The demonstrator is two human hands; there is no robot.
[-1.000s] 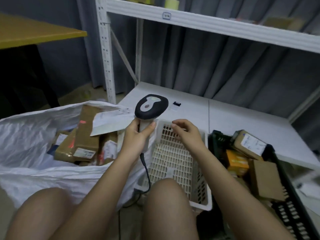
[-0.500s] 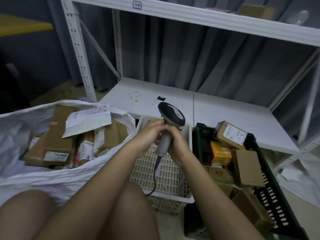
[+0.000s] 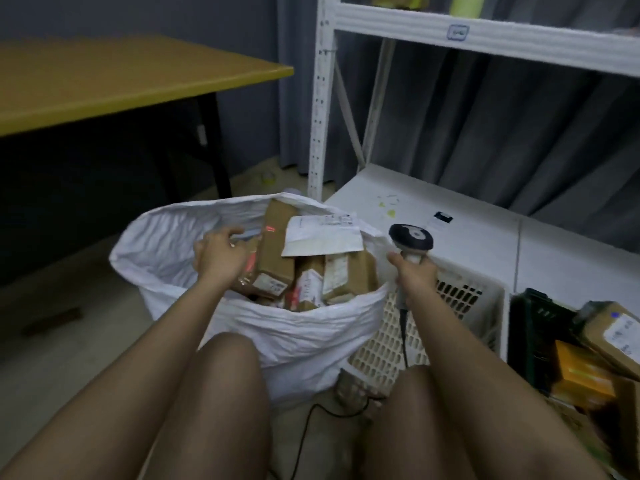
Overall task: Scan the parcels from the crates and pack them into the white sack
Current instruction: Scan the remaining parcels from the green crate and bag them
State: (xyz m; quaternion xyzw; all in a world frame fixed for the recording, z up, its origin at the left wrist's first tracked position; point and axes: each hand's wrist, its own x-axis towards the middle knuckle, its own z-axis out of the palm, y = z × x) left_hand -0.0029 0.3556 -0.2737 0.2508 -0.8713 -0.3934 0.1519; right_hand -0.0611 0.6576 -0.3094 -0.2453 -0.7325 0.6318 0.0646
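- Head view: my right hand [image 3: 414, 277] is wrapped round the grip of the scanner [image 3: 411, 237], holding it upright just beside the sack's right rim, its cable hanging down between my knees.
- My left hand [image 3: 221, 256] is down inside the mouth of the white sack [image 3: 311, 334], over the cardboard parcels [image 3: 277, 258] piled there. The fingers look bent, but blur keeps me from telling whether they grasp a parcel or only press on one.
- A red scan line falls on the tall brown parcel standing next to that hand. A white paper mailer [image 3: 322, 235] lies flat on top of the pile.
- The white crate [image 3: 464, 306] sits just right of the sack, and I see no parcels through its wall. The dark crate [image 3: 530, 327] further right holds labelled boxes [image 3: 613, 334] and an orange one [image 3: 581, 372], so I judge more remain to scan.
- Handling, as I judge it: the small cartons are stiff and likely light, easy to take across their narrow sides with one hand, label kept up for the scanner. The mailer is limp and would fold, so pinch it at an edge.
- The sack is soft and thin, its rim slumps, and it is nearly full, so parcels should be set down low rather than dropped near the edge.
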